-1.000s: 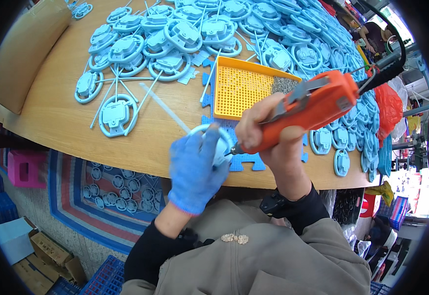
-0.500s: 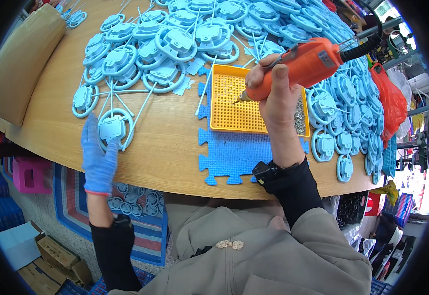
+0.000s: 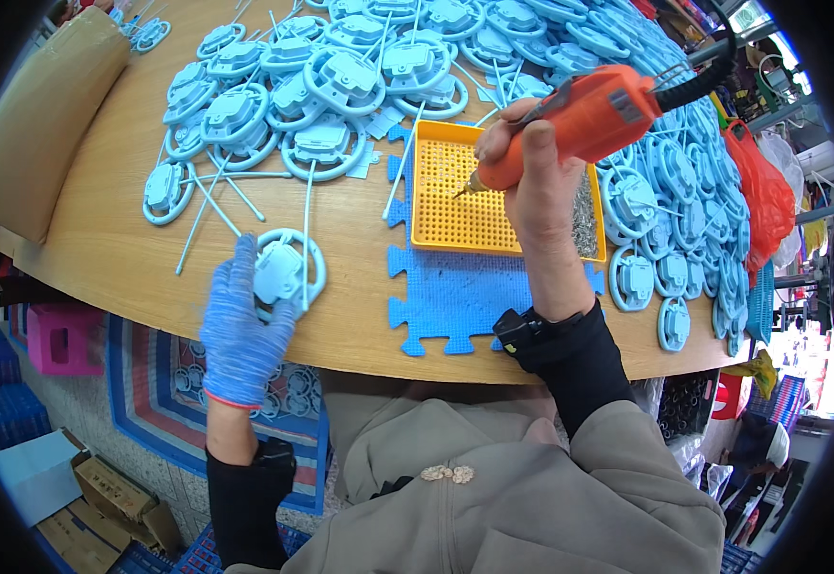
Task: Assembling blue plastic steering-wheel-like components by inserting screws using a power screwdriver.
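My left hand [image 3: 250, 325], in a blue knit glove, grips the left rim of a light blue plastic wheel-shaped part [image 3: 279, 272] on the table. The part has a raised box in its middle, and a thin light blue stick [image 3: 307, 215] lies across its right side. My bare right hand [image 3: 549, 191] is wrapped round an orange electric screwdriver [image 3: 584, 120] with a black coiled cord. The driver's tip is over a yellow perforated tray [image 3: 508, 251], whose right end holds many small metal screws [image 3: 584, 220].
Beneath the tray lies a blue foam mat [image 3: 441, 301]. More wheel parts are heaped at the back [image 3: 345, 77] and right [image 3: 635, 277] of the wooden table [image 3: 360, 330]. Loose sticks [image 3: 205, 225] lie left of centre. A brown cardboard piece [image 3: 49, 115] stands at far left, a red bag [image 3: 757, 191] at right.
My left hand has moved right and slid one wheel part across the table with it, away from the loose sticks. My right hand still holds the screwdriver over the tray, almost unmoved.
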Motion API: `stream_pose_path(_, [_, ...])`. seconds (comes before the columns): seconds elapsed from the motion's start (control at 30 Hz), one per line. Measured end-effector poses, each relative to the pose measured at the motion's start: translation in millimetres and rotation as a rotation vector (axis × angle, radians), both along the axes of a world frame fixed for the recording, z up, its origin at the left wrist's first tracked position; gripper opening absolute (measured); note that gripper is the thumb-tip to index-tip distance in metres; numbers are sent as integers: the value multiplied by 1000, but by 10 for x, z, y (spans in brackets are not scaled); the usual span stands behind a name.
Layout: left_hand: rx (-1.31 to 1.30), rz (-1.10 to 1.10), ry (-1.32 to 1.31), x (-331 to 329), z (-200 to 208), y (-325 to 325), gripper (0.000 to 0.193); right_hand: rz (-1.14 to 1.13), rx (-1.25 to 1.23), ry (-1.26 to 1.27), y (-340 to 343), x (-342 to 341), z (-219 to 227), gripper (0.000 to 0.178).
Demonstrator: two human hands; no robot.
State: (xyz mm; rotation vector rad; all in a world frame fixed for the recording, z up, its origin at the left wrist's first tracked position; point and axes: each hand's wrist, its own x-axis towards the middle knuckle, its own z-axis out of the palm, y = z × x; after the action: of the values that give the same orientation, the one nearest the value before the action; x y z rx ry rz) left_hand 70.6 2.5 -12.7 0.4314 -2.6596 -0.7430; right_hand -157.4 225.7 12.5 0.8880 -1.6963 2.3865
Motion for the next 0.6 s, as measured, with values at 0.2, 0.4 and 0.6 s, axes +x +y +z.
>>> stream_pose_path(0.2, [30,24,9,97,-108,390,78,54,-90,2,208,313,463,66])
stream_pose_path(0.4, [-199,-130,59,-70,-144,285,81,275,-47,-10,-140,845,429,68])
stream_pose_path(0.6, [-86,-230,-31,-192,-202,277,84,389,-10,-74,-505,1096,278,60])
